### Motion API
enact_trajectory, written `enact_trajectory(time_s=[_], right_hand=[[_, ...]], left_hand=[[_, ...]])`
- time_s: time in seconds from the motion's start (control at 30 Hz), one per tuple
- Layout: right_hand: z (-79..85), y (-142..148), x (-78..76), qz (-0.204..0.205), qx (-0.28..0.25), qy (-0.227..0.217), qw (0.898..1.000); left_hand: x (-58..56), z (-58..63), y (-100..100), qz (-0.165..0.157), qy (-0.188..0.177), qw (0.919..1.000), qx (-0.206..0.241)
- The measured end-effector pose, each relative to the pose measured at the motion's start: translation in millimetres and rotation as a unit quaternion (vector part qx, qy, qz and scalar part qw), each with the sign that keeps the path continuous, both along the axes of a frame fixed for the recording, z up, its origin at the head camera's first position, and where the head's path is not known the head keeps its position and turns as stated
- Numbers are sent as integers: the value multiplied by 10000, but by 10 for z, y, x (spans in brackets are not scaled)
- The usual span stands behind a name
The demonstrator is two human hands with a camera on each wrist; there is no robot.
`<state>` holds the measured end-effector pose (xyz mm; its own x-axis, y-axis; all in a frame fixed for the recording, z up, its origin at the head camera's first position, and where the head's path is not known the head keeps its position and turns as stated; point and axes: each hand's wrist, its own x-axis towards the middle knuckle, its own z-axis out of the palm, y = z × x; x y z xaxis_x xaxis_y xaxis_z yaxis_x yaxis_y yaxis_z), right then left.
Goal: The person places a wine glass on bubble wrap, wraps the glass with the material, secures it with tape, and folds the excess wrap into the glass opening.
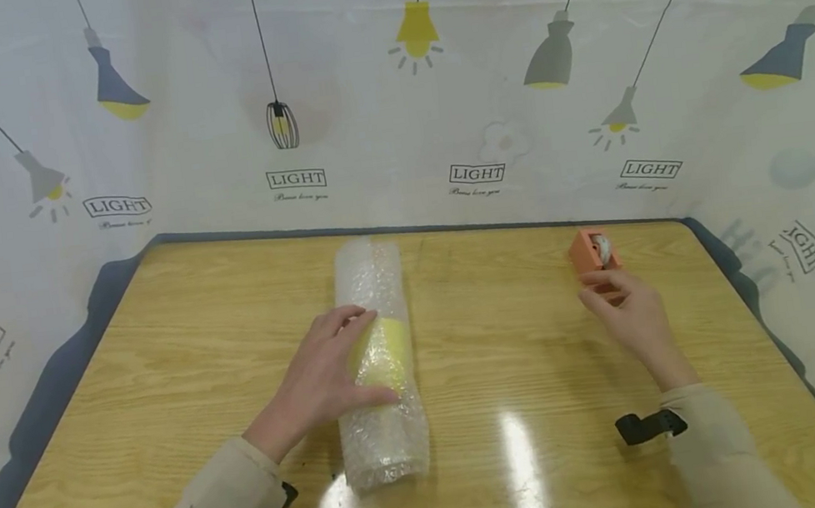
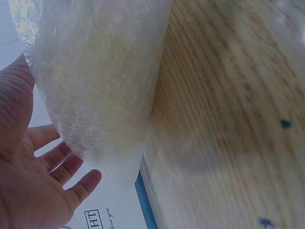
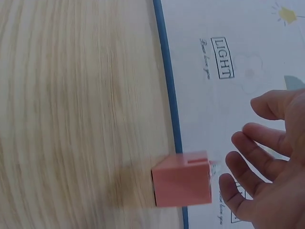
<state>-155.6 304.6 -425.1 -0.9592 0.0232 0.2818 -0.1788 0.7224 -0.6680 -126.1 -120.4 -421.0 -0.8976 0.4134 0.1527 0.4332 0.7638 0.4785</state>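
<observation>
A long bundle of bubble wrap (image 1: 387, 449) lies lengthwise on the table, with something yellow (image 1: 384, 353) showing through its middle. My left hand (image 1: 322, 368) rests against its left side and top, thumb and fingers spread apart. In the left wrist view the fingers of the left hand (image 2: 43, 157) look loosely extended along the wrap (image 2: 95, 86). My right hand (image 1: 634, 320) hovers just in front of an orange tape dispenser (image 1: 584, 253) holding a small roll of tape. From the right wrist, the dispenser (image 3: 182, 183) stands apart from the right hand's relaxed fingers, which hold nothing.
The wooden table (image 1: 489, 303) ends at a dark blue edge along the back. Behind it and at both sides hangs a pale cloth (image 1: 363, 125) printed with lamps and lettering. Small dark specks (image 2: 285, 124) lie on the wood near the bundle.
</observation>
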Motion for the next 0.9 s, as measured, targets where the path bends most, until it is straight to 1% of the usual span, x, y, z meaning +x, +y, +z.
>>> enact_trajectory(time_s=[0.13,0.23,0.33,0.57,0.67,0.8,0.9], right_hand=[[38,148,-35,-391,72,-22,9992],[74,220,-67,-581,152,-182,9980],[94,278,-103,-687,288,-332,9967],[44,397,-169,-604,547,-521,9953],[13,441,-216,-547,690,-837,9926],[-8,476,-285,-434,864,-1360,9860],[-12,475,-323,-269,998,-1463,9838]], left_hand=[[3,11,3,1,4,10000,-31],[5,13,2,-1,20,10000,-37],[4,12,0,2,21,10000,-43],[1,10,4,10,-21,10000,-30],[2,9,4,1,3,10000,-30],[6,12,3,-12,12,10000,-34],[10,18,4,-1,-15,10000,-27]])
